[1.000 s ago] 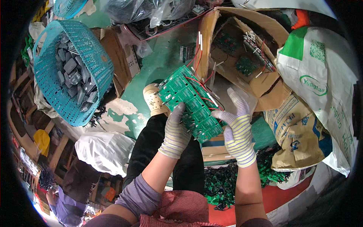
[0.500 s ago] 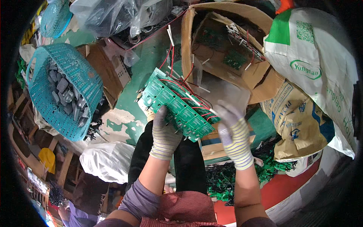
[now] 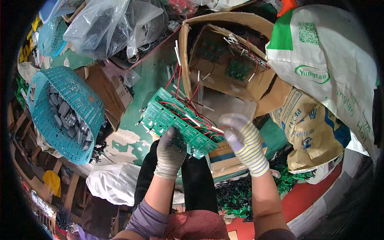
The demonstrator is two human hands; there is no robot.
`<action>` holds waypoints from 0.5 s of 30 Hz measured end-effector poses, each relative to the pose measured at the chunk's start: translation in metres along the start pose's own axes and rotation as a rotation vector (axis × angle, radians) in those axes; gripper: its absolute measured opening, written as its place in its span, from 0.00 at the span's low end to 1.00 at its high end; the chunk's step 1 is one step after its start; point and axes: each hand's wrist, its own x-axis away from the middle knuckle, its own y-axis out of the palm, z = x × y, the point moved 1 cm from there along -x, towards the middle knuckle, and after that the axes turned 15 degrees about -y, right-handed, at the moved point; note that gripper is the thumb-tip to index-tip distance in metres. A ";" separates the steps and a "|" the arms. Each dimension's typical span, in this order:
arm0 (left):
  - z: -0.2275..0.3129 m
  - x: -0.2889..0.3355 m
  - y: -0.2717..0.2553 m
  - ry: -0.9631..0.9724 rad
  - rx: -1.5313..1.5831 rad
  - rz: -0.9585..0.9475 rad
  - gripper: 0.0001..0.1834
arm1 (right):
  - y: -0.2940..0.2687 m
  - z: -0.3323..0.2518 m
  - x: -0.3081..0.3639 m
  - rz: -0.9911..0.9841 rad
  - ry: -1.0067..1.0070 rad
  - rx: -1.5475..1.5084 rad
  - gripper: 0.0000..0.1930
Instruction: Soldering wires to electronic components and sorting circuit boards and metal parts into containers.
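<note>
My left hand, in a striped work glove with a darkened thumb, grips a stack of green circuit boards by its near edge, thumb on top. The boards tilt above my knees. Red and dark wires with white sleeved ends run across them, some sticking out past the far edge. My right hand, in the same kind of glove, is at the right end of the boards beside a white wire end. Its fingers are curved and apart from the thumb, the fingertips slightly blurred. I see nothing held in it.
Beyond the boards stands an open cardboard box holding more boards and wires. A blue basket of dark blocks leans at left. White and tan sacks stand at right. Green and black parts lie heaped near my right forearm.
The view has shifted, and the boards sit slightly lower and further left in it. My right hand has come closer to the boards' right end and is less blurred.
</note>
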 end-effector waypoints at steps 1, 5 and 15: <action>0.001 0.002 0.004 -0.009 0.016 0.002 0.27 | -0.002 0.006 -0.001 0.096 0.085 -0.020 0.13; 0.003 0.005 0.001 0.013 0.026 0.043 0.27 | -0.003 0.012 -0.009 0.193 0.167 0.019 0.12; 0.018 0.006 0.001 -0.008 0.076 -0.056 0.31 | 0.018 -0.005 -0.043 0.066 0.063 0.174 0.10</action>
